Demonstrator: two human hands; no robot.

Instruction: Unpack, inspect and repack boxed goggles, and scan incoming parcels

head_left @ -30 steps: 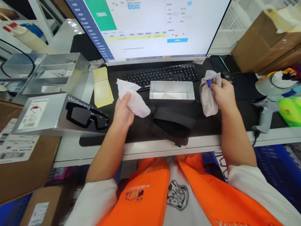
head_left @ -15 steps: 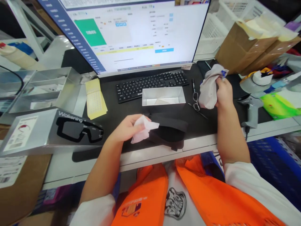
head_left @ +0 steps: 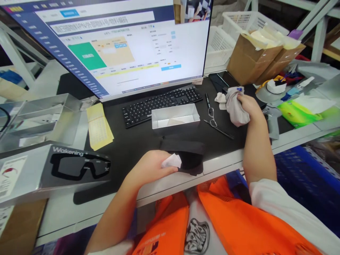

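1. The left hand (head_left: 155, 166) is curled around a crumpled white cloth (head_left: 172, 161), its fingertips at the near left edge of the black case (head_left: 191, 156); whether they also grip the case, I cannot tell.
2. The right hand (head_left: 251, 106) pinches a grey pouch (head_left: 237, 108) near its blue cord, holding it above the right part of the black mat (head_left: 138, 141).
3. The glasses (head_left: 213, 123) lie on the mat between the open silver box (head_left: 175, 117) and the pouch — untouched, arms spread. The case sits at the mat's front edge, nearer the person than the box.
4. The step in hand looks like sorting the soft pieces around the case: one hand at it, the other minding the pouch.
5. The next move, I judge, calls for a sure left-hand hold on cloth or case — and for the pouch to stay clear of the thin glasses arms.
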